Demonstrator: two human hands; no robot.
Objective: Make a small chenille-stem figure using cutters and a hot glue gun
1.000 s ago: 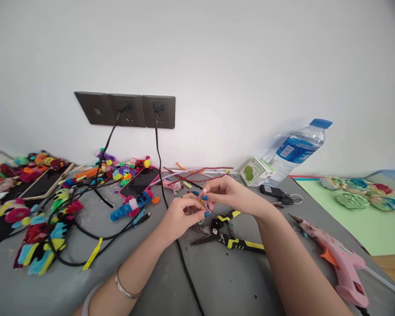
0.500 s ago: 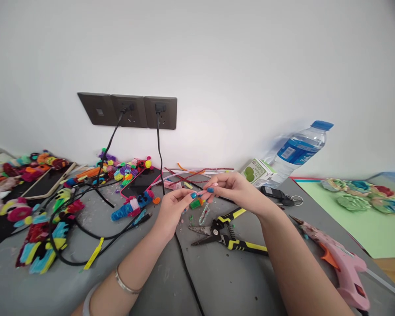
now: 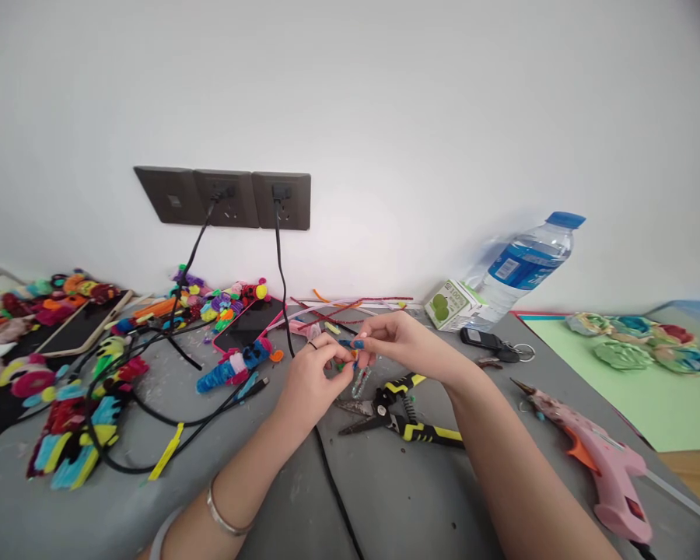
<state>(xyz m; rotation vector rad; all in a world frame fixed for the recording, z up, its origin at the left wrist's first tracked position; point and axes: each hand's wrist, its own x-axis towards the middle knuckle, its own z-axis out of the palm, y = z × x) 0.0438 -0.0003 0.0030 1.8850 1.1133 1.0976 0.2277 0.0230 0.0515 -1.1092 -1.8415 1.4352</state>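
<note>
Left hand (image 3: 320, 379) and right hand (image 3: 393, 338) met above the grey counter (image 3: 408, 498), grips pinched on a small, partly hidden colorful piece (image 3: 355, 356), just far of open black-and-yellow pliers (image 3: 385, 412); pink glue gun (image 3: 603, 463) lay right.

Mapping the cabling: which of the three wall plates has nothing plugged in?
The leftmost wall plate. The middle plate and right plate each have a black plug in them.

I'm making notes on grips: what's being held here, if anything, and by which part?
Can't tell: the left hand and right hand come together at the fingertips, but anything between is too small and hidden. Neither grips the pliers.
</note>
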